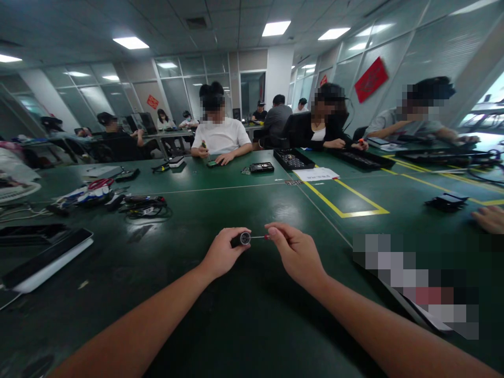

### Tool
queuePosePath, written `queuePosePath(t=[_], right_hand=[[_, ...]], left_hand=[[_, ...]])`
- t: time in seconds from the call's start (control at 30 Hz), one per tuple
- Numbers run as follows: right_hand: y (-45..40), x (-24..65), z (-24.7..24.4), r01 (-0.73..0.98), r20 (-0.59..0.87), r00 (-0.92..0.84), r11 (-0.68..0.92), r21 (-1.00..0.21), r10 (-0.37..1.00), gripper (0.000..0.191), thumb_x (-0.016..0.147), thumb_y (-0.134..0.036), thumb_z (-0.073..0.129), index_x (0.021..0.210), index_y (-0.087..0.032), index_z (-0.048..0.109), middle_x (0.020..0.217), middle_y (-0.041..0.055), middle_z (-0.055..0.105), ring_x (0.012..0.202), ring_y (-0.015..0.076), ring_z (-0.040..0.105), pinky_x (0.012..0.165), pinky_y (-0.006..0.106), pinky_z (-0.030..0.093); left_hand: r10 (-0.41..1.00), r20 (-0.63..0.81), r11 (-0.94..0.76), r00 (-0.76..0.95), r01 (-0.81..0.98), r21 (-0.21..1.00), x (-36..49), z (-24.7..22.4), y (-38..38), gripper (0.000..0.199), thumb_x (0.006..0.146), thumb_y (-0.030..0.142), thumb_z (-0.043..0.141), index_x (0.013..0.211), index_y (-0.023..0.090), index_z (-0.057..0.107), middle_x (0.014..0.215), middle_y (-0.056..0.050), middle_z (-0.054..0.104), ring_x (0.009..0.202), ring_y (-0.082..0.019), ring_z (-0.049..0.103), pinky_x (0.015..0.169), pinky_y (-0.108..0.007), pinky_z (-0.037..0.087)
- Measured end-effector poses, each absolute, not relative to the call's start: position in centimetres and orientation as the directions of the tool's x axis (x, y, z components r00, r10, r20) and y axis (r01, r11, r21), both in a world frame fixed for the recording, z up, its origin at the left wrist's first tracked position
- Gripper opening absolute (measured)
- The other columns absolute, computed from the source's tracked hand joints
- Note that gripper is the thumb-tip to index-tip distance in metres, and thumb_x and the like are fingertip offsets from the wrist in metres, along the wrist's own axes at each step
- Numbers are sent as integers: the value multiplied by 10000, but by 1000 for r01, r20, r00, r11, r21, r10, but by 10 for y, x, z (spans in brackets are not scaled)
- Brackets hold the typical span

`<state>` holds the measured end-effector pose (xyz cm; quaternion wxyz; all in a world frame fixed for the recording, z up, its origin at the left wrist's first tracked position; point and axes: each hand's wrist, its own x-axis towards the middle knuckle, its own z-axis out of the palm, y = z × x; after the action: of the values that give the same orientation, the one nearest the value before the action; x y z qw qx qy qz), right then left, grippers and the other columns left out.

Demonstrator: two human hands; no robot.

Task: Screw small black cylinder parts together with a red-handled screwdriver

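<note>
My left hand (224,253) is closed round a short black cylinder (240,240), whose round, grey-centred end faces me. What exactly the cylinder is, I cannot tell. Fingers pinched, my right hand (298,252) grips a thin screwdriver (260,237) with a red part by the fingertips. Its metal shaft points left and reaches the side of the cylinder; whether the tip sits in a screw is too small to see. Both hands are above the green table (252,315), near its middle.
At left lie a long black-and-white device (51,260), a bundle of black cables (146,207) and several tools. Black trays (293,159), a paper sheet (317,174) and a hard-drive-like box (262,167) are farther back. A co-worker's hand (490,218) rests at right; others sit opposite.
</note>
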<state>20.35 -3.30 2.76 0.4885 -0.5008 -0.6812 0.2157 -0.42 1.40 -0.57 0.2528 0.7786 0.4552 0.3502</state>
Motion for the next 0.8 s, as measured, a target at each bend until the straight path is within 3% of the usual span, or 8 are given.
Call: queuePosePath(t=[0.13, 0.43, 0.53, 0.67, 0.8], right_hand=[[-34, 203, 27, 488, 417, -6, 367, -792, 909, 292, 964, -408, 514, 1142, -222, 653, 765, 12, 722, 561, 161, 597, 520, 281, 407], [-31, 204, 27, 485, 417, -73, 398, -779, 906, 214, 948, -277, 477, 1122, -225, 591, 815, 8, 675, 727, 187, 649, 672, 315, 482], [-31, 204, 27, 484, 391, -73, 375, -790, 917, 225, 953, -322, 503, 1130, -222, 601, 805, 5, 669, 711, 183, 644, 655, 307, 480], [-30, 204, 25, 499, 374, -46, 345, -795, 926, 377, 1022, -446, 372, 1082, -229, 674, 660, -5, 624, 656, 189, 640, 609, 304, 459], [-29, 203, 25, 534, 370, -50, 338, -775, 928, 357, 1009, -427, 405, 1102, -225, 684, 677, 3, 652, 618, 187, 637, 574, 301, 447]], left_hand=[[881, 305, -465, 361, 546, 697, -5, -6, 14, 342, 849, 215, 724, 1179, 294, 681, 1161, -42, 677, 1122, -256, 583, 1005, -441, 440], [896, 287, -436, 339, 554, 709, -6, -5, 14, 347, 848, 181, 710, 1174, 294, 679, 1135, -35, 677, 1091, -248, 595, 986, -424, 446], [896, 288, -437, 339, 551, 710, -5, -4, 13, 350, 843, 181, 717, 1172, 295, 680, 1129, -32, 679, 1086, -247, 598, 989, -423, 445], [890, 303, -448, 340, 541, 711, -5, -4, 14, 354, 829, 159, 726, 1153, 296, 685, 1105, -22, 685, 1071, -239, 602, 980, -411, 447], [893, 294, -444, 342, 549, 708, -5, -5, 15, 354, 827, 160, 722, 1155, 287, 685, 1098, -31, 687, 1061, -240, 605, 983, -417, 456]])
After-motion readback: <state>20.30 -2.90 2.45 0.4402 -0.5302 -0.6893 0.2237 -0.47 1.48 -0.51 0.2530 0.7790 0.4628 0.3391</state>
